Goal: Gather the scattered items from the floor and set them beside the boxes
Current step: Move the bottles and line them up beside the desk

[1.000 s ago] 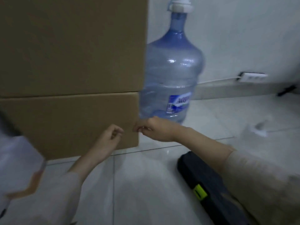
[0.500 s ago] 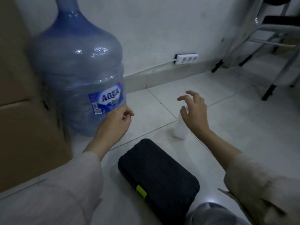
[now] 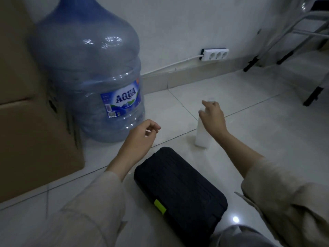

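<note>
Down on the pale tiled floor, the right hand reaches over the top of a small white bottle that stands upright just below its fingers; the fingers curl loosely around the bottle's cap, but whether they actually touch it cannot be told, since the hand covers that part. The left hand hangs in the air with its fingers half curled and nothing in it, a little to the left of the right hand and apart from the bottle. Just beneath and between the two forearms lies a black case with a ribbed lid and a yellow-green latch on its near edge. Beyond the left hand stands a large blue water jug bearing an AQUA label, and to the left of that, touching or nearly touching it, are stacked cardboard boxes. Past the right hand, against the wall, a white power strip sits above the skirting, and chair legs show farther right. Both loose beige sleeves fill the near corners.
</note>
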Action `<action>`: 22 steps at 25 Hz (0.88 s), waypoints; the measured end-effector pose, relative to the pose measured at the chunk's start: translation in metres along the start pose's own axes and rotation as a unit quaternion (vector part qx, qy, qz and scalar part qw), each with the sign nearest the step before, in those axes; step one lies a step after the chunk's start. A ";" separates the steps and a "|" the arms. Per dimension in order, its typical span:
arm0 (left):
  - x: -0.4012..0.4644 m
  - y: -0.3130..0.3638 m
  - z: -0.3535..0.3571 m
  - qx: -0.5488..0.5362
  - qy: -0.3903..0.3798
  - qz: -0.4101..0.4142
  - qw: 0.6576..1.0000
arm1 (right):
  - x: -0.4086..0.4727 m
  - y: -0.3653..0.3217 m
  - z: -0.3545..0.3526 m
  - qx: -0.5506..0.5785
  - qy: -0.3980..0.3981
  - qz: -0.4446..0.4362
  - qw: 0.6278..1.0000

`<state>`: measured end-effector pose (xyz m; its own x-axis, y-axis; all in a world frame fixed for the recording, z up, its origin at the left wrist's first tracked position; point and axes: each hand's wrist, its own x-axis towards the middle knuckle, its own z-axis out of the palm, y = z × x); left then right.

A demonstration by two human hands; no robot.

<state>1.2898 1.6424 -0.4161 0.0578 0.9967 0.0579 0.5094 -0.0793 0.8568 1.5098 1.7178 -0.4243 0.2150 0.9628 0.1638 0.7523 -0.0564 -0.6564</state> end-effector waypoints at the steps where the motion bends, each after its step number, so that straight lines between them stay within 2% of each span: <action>1: -0.003 -0.002 -0.007 -0.003 -0.010 -0.002 1.000 | -0.008 -0.011 0.006 0.005 0.014 -0.045 0.999; 3: -0.009 -0.008 -0.024 -0.004 -0.021 0.004 1.000 | -0.026 -0.051 0.015 0.031 0.026 -0.164 0.986; 5: -0.020 -0.013 -0.044 0.007 -0.008 0.004 1.000 | -0.047 -0.107 0.023 0.053 0.000 -0.284 0.957; 7: -0.033 -0.013 -0.068 0.014 0.021 0.011 1.000 | -0.074 -0.166 0.037 0.091 -0.032 -0.363 0.927; 11: -0.076 -0.014 -0.144 -0.040 0.162 0.009 0.986 | -0.136 -0.266 0.067 0.262 -0.151 -0.352 0.886; 15: -0.144 -0.057 -0.216 -0.068 0.265 -0.072 0.959 | -0.194 -0.325 0.109 0.277 -0.299 -0.383 0.829; 18: -0.202 -0.108 -0.249 -0.050 0.396 -0.149 0.905 | -0.252 -0.343 0.159 0.258 -0.399 -0.376 0.795; 19: -0.219 -0.124 -0.256 -0.049 0.442 -0.194 0.874 | -0.272 -0.345 0.172 0.247 -0.426 -0.384 0.781; 21: -0.258 -0.148 -0.271 -0.076 0.526 -0.303 0.791 | -0.315 -0.347 0.199 0.221 -0.498 -0.391 0.742; 22: -0.272 -0.157 -0.276 -0.091 0.544 -0.330 0.766 | -0.332 -0.348 0.208 0.191 -0.542 -0.372 0.729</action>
<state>0.9569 1.3889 -0.4244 -0.9610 0.2533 -0.1112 -0.0149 0.3541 0.9351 1.0472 1.4724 -0.4036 -0.9382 0.3442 0.0372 0.1363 0.4661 -0.8742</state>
